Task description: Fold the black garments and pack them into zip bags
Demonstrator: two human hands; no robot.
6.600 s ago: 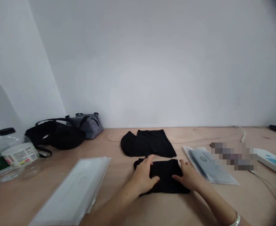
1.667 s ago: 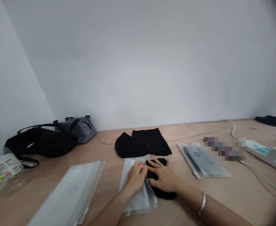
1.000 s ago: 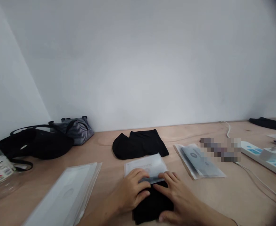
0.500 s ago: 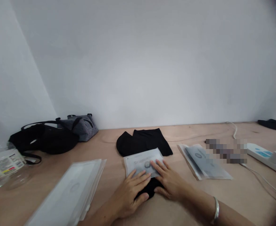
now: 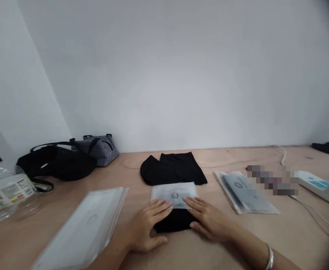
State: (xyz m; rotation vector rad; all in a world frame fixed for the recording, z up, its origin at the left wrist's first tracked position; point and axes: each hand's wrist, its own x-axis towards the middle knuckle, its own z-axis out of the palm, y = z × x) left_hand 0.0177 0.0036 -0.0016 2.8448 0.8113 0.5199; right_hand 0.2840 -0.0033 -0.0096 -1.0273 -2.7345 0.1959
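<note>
1. left hand (image 5: pixel 144 228): i log it spread flat, fingertips on the frosted plastic bag (image 5: pixel 174 193).
2. right hand (image 5: pixel 209 219): spread likewise, no pinch.
3. folded black cloth (image 5: pixel 175 221): soft, light, partly under the bag; i'd take the slippery bag by its edges.

We note the left hand (image 5: pixel 144 228) and right hand (image 5: pixel 209 219) resting on a translucent plastic bag (image 5: pixel 174 194), with folded black fabric (image 5: pixel 175 221) between both hands.

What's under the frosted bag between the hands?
The folded black cloth shows along the near edge of the frosted bag and runs beneath it; the film hides how far the cloth reaches.
</note>
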